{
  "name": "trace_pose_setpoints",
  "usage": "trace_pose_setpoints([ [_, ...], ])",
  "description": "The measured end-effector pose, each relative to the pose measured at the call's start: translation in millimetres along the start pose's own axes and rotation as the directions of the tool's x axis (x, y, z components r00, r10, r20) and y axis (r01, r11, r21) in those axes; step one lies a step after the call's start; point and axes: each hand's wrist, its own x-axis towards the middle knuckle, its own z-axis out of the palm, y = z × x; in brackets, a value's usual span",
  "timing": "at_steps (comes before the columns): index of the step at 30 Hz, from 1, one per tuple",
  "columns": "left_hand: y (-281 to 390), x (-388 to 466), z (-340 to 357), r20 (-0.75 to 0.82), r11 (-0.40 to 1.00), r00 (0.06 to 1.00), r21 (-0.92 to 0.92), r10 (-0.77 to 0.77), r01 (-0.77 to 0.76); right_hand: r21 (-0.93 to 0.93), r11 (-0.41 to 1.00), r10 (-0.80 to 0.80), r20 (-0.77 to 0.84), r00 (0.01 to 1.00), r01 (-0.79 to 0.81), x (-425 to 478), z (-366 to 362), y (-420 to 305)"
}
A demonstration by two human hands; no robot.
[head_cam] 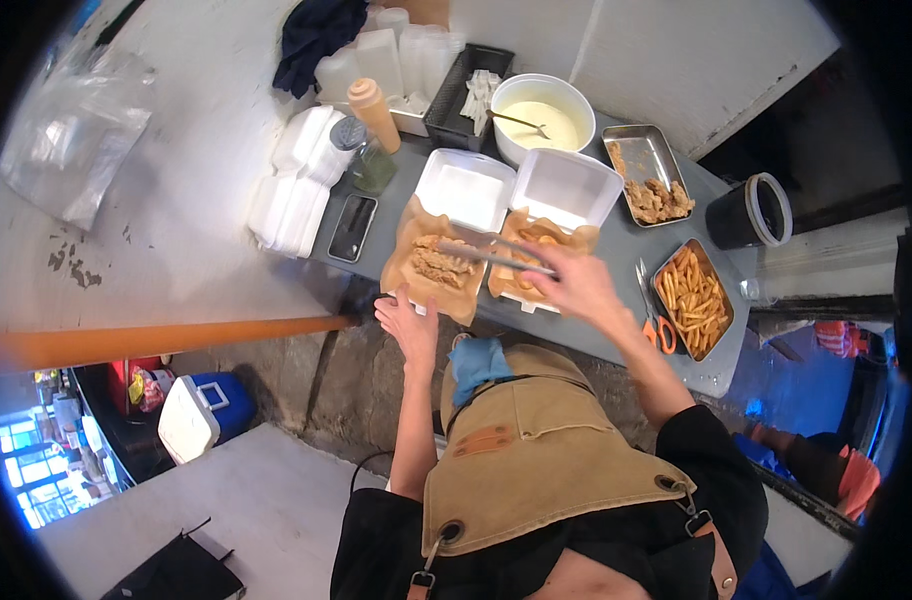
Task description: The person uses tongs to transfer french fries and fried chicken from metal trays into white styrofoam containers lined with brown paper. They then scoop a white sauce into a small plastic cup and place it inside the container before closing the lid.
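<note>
My right hand point(579, 285) grips metal tongs point(512, 256), whose tips reach over fried chicken point(442, 261) lying on brown paper in the left foam takeaway box point(467, 187). At that box's near edge, the fingers of my left hand point(411, 324) touch the paper and rim. Beside it, a second foam box point(567, 187) stands with its lid up, lined with brown paper; the food inside is partly hidden by the tongs and my right hand. Farther right, a metal tray holds more fried chicken point(654, 201), and another holds fries point(692, 300).
Orange-handled scissors point(660, 330) lie beside the fries. Behind the boxes stand a white tub of pale sauce point(543, 116) with a utensil, a black basket point(459, 101) and a squeeze bottle point(373, 112). A phone point(353, 227) and closed foam boxes point(291, 210) are left; a dark tub point(748, 211) is right.
</note>
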Motion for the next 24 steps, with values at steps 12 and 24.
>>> trace_pose_setpoints([
  [12, 33, 13, 19, 0.049, 0.957, 0.985, 0.23, 0.168, -0.175, -0.243, 0.756, 0.504, -0.376, 0.778, -0.608, 17, -137, 202],
  [24, 0, -18, 17, 0.109, 0.96, 0.973, -0.171, -0.205, 0.221, -0.379, 0.803, 0.367, -0.295, 0.882, -0.46, 82, -76, 330],
])
